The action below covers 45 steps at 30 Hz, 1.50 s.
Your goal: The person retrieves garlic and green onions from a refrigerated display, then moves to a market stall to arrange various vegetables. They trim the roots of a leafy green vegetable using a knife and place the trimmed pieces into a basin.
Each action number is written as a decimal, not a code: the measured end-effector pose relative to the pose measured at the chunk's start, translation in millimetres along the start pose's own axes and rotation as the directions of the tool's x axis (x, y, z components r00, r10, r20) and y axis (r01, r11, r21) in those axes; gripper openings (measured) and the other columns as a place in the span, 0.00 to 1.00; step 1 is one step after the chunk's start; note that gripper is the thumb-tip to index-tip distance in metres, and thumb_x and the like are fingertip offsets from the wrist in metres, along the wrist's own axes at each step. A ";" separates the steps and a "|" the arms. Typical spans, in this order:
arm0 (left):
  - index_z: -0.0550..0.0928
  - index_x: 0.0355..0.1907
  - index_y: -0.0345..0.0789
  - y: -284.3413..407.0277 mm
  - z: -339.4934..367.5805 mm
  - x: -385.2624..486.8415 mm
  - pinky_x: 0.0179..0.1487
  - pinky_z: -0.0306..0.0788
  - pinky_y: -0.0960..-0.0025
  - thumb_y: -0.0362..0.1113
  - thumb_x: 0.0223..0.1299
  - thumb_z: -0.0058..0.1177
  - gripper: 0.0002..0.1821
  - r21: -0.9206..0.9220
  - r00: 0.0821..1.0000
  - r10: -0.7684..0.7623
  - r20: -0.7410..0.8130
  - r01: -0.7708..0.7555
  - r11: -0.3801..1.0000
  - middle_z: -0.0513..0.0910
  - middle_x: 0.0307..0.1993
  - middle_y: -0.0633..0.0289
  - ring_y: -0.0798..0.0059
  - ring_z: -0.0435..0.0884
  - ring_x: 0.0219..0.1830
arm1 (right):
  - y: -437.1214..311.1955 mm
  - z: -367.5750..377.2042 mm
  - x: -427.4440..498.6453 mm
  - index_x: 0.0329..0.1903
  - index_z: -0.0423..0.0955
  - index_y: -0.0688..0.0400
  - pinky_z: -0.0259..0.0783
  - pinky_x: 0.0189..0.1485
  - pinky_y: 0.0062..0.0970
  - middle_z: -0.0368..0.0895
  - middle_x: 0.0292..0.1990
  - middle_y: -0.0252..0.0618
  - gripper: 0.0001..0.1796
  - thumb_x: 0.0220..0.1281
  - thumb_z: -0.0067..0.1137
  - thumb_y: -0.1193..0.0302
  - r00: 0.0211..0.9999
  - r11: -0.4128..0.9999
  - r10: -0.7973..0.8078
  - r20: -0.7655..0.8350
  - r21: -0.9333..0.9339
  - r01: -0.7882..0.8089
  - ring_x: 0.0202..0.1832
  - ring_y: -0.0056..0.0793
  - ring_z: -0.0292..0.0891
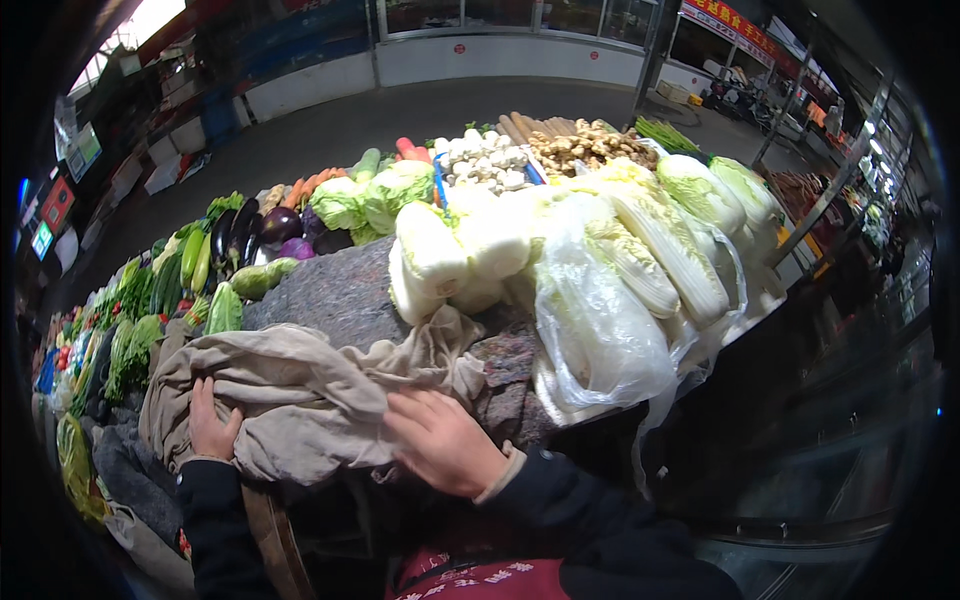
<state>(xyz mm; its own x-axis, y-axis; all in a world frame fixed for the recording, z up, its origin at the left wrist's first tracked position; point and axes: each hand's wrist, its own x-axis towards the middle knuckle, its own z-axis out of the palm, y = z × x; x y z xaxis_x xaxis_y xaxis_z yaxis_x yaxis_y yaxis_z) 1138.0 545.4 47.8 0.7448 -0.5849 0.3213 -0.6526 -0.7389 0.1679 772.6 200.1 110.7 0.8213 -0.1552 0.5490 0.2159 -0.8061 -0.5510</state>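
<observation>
A crumpled beige cloth [300,375] lies bunched along the near edge of a vegetable stall. My left hand [213,421] rests on its left part, thumb spread from the fingers. Against the right part presses my right hand [442,439], its back towards me; its fingertips are slightly blurred and partly lost against the folds, so a grip cannot be made out. Beneath and behind the cloth is a grey felt blanket [330,289]. Napa cabbages [431,255] stand just beyond my right hand, several of them stacked, some under a clear plastic bag [600,337].
Garlic bulbs [484,161], ginger [592,146] and round cabbages [375,196] line the far side. Eggplants [238,232] and leafy greens [135,352] fill the left. A metal post [836,176] slants up at the right. A yellow plastic bag [73,465] hangs at the lower left.
</observation>
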 end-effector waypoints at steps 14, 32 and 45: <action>0.69 0.77 0.33 -7.0 9.1 5.2 0.80 0.61 0.51 0.39 0.56 0.68 0.44 -0.048 0.999 -0.002 -0.038 0.000 0.999 0.68 0.76 0.39 0.42 0.66 0.78 | 53.0 -186.7 -108.0 0.77 0.68 0.55 0.68 0.74 0.46 0.75 0.71 0.48 0.50 0.54 0.82 0.56 0.826 0.739 0.281 -0.488 -0.439 -0.511 0.71 0.52 0.72; 0.71 0.76 0.34 -9.8 -5.3 4.6 0.80 0.62 0.51 0.51 0.57 0.70 0.46 -0.042 0.999 0.013 0.048 -0.011 0.999 0.67 0.77 0.41 0.44 0.67 0.78 | 72.7 -184.0 -155.0 0.76 0.68 0.61 0.68 0.74 0.48 0.77 0.69 0.56 0.45 0.56 0.79 0.68 0.821 0.839 0.188 -0.539 -0.346 -0.420 0.69 0.58 0.74; 0.66 0.79 0.30 364.0 -50.3 -19.0 0.80 0.61 0.57 0.49 0.74 0.64 0.40 -0.894 0.990 0.078 0.119 0.073 0.442 0.72 0.75 0.49 0.60 0.68 0.78 | 132.0 -262.6 -220.7 0.53 0.81 0.62 0.78 0.61 0.48 0.84 0.56 0.54 0.24 0.50 0.71 0.75 0.942 0.931 0.119 -0.312 -0.294 -0.215 0.56 0.57 0.82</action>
<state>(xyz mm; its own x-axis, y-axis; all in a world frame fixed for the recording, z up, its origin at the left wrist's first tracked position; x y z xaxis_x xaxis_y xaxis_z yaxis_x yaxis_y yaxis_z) 879.3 304.4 149.7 0.7032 -0.6761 0.2197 -0.3586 -0.0705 0.9308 481.1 -22.0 81.9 0.6349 -0.4207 0.6479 -0.1311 -0.8852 -0.4463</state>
